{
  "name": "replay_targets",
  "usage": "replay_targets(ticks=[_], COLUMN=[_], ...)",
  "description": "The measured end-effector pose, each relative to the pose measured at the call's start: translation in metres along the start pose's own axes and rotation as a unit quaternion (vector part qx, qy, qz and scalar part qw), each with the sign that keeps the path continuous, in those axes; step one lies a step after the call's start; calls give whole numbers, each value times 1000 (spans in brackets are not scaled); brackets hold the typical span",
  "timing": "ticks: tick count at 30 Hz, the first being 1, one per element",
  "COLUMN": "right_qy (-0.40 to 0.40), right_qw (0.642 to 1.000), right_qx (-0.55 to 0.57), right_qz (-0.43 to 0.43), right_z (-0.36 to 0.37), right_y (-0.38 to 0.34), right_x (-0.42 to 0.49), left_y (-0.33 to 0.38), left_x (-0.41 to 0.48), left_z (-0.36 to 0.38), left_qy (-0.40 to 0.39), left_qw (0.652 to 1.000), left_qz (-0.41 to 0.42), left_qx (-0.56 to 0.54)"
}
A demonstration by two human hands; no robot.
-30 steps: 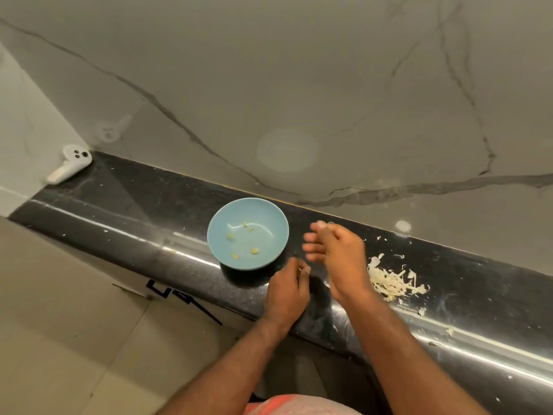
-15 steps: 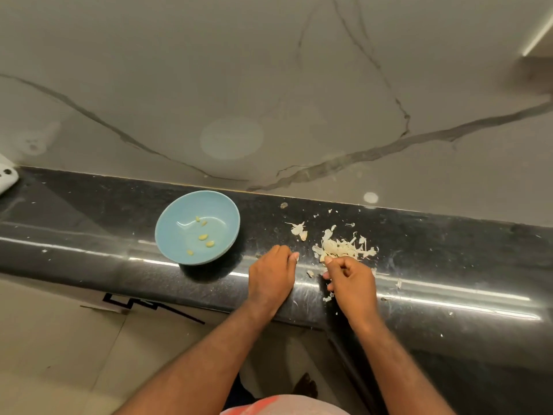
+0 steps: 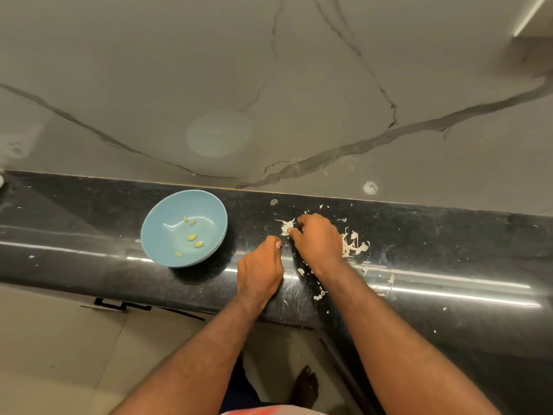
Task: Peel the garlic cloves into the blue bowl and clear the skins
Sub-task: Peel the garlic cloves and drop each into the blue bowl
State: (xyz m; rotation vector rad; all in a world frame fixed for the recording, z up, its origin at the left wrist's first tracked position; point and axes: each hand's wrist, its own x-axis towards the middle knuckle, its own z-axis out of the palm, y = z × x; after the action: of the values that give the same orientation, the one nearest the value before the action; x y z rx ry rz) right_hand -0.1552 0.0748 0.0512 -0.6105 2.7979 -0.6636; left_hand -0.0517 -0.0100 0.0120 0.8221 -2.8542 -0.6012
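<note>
Grey veined wall [image 3: 269,85] fills the top half. A black glossy counter [image 3: 449,250] runs across the middle, with pale floor tiles [image 3: 45,354] below it.

Both forearms come in from the bottom edge and both hands are over the counter.

Blue bowl [image 3: 167,244]: upright on the counter, left of both hands and near the left one, not touching it. It has a few peeled cloves [image 3: 191,237] loose in the bottom.

Left hand [image 3: 259,271]: knuckles up, resting on the counter near the front edge, fingers curled under into a loose fist. Thumb tip shows at the top. Can't tell if anything is inside, the palm is hidden.

Right hand [image 3: 318,242]: just beside the left and further back, fingers bent down. Thumb and forefinger tips pinch a small skin clump [image 3: 286,226] lying on the counter.

Main skin pile [image 3: 353,247]: on the counter against the right side of the right hand.

Loose flakes [image 3: 320,295] are scattered toward the front edge, under the right wrist.
</note>
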Motion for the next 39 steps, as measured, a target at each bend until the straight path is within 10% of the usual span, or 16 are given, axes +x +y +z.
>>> replay_targets(ticks=[7,18,27,39], right_qy=[-8,-12,2,-20], right_qw=[999,858,840,802], right_qx=[-31,497,533,591], right_qz=[0,128,101,88], right_z=[12,-44,-69,-100], right_y=[2,9,-10,-28], right_x=[4,-44,-52,-55], left_y=[2,-3,54,52], left_x=[3,5,-2,15], left_z=[-3,-3,-55,-116], left_qy=[3,51,-14,-54], left_qw=[1000,986,847,839], left_qz=[-14,-41,-23,73], left_qx=[9,-156,-530,-537])
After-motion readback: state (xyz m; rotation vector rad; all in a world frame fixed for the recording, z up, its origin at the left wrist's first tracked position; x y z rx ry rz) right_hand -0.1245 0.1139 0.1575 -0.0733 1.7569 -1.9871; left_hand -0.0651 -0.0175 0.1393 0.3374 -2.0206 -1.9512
